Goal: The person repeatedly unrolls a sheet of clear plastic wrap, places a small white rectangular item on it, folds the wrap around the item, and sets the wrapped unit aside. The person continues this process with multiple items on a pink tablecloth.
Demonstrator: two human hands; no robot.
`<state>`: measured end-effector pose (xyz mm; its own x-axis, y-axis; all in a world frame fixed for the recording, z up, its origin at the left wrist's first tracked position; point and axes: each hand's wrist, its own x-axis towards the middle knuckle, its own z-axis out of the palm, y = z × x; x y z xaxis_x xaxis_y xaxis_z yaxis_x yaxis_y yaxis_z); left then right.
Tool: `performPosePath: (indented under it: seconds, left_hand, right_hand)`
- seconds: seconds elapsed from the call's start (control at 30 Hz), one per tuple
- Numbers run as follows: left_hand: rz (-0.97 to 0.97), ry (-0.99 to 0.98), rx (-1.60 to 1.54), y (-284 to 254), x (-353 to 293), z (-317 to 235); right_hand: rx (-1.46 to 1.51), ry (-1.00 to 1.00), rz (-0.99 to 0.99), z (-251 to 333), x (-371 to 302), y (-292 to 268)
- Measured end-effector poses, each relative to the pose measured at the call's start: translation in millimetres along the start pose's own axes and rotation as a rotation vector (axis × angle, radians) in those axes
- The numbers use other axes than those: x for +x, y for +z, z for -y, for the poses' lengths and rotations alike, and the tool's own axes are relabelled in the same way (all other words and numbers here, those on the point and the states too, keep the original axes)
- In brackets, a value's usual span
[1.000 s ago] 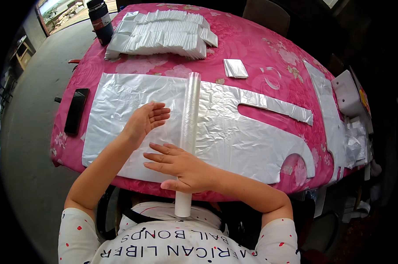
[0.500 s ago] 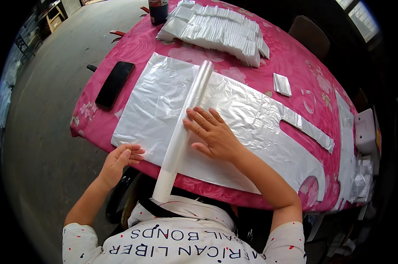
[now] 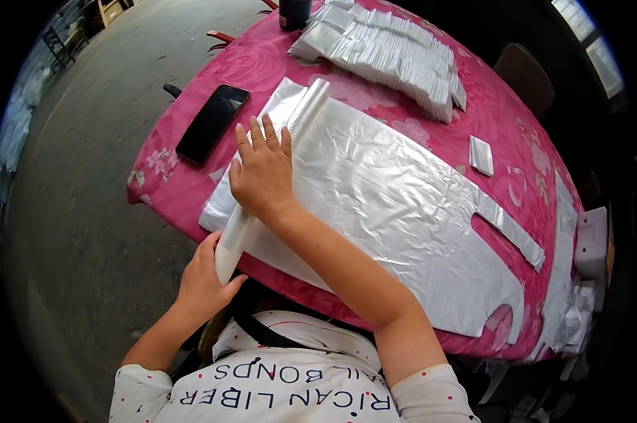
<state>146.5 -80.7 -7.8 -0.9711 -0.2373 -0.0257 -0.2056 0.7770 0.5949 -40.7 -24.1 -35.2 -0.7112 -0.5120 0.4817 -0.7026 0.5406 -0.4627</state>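
Note:
A whitish plastic bag (image 3: 382,204) with cut-out handles lies flat on the table, its handles toward the right. Across its left part rests a pale, translucent tube (image 3: 311,106), slanting from the far side to the near edge. My right hand (image 3: 266,173) presses on the tube's middle, fingers spread and stretched out, hiding that stretch of it. At the near end, which juts past the table edge, my left hand (image 3: 209,278) grips the tube, thumb on one side and fingers on the other.
A pink flowered cloth (image 3: 184,120) covers the round-edged table. A black phone (image 3: 213,123) lies left of the bag. Folded plastic packets (image 3: 389,53) are piled at the back, with a single packet (image 3: 481,155) apart. More plastic bags (image 3: 558,261) and a white container (image 3: 590,240) are at right.
The tube has moved left over the bag, toward its left end, with my right hand on it. My left hand has gone from the bag's corner to the tube's near end and closed there.

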Motion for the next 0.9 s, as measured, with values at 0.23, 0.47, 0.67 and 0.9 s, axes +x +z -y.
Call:
performPosePath:
  seconds: [0.23, 0.47, 0.67, 0.9]
  left_hand:
    - [0.467, -0.245, -1.138, -5, -4, 1]
    - [0.993, -0.232, -1.649, 2, 12, -40]
    - [0.879, -0.288, -1.221, 27, 18, -49]
    - [0.708, -0.255, -1.200, 52, 22, -59]
  right_hand:
    - [0.815, 0.452, -0.217, -6, -21, -19]
    - [1.743, 0.664, -0.111, -13, -20, -115]
    - [1.543, 0.642, -0.200, -28, -44, -137]
    - [1.396, 0.713, -0.294, -39, -75, -135]
